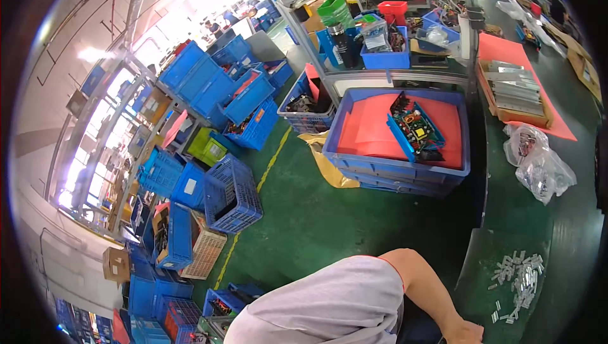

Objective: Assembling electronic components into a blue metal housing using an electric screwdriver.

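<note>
One grey sleeve (323,299) lies nearest, its bare forearm leading to the left hand (465,332), cut off by the lower picture edge; whether its fingers are closed or gripping I cannot tell. The right hand is out of view.

Just beside the left hand, by the tabletop's left edge at its near end, small clear pieces (522,280) lie in one loose heap with strays, too overlapped to count. Farther along are clear bagging (543,173), one bag or two, then one carton tray (516,118) of stacked metal plates (516,94).

Beyond the tabletop's left edge, one blue bin (392,172) holds one circuit board (418,132), right of its middle, on pink sheets (367,130). One flask (345,49) stands on the bench behind.

The tabletop (573,242) is dark green. One yellow line (272,166) crosses the green floor (304,223), beside many blue crates (234,198).
</note>
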A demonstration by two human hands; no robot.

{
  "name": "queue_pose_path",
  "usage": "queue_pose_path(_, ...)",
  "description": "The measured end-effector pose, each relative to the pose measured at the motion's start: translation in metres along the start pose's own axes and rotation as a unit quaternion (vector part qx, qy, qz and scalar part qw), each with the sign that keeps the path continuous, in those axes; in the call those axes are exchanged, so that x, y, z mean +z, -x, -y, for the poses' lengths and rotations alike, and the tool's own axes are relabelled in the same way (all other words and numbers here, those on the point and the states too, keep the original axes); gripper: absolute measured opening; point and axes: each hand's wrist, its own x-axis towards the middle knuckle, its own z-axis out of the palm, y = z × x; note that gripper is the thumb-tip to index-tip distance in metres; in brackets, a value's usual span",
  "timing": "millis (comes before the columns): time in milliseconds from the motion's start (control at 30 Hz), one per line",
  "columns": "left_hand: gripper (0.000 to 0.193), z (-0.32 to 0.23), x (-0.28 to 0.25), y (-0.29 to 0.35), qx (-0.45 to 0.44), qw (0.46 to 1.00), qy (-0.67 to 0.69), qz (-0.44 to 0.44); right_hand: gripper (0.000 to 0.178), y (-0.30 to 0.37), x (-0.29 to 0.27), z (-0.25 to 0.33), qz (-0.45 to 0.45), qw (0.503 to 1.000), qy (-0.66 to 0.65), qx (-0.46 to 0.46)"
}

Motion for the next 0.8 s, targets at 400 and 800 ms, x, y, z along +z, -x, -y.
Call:
queue_pose_path(400,0.035,-0.001,0.002,-0.002,-0.035,0.995,0.034,0.084,0.046,0.016,-0.015,0.037,0.028,0.999,0.027,0.006)
queue_pose_path(800,0.03,0.001,0.002,0.013,0.004,0.999,0.037,-0.019,0.049,0.024,-0.044,0.085,0.076,0.986,0.098,-0.11)
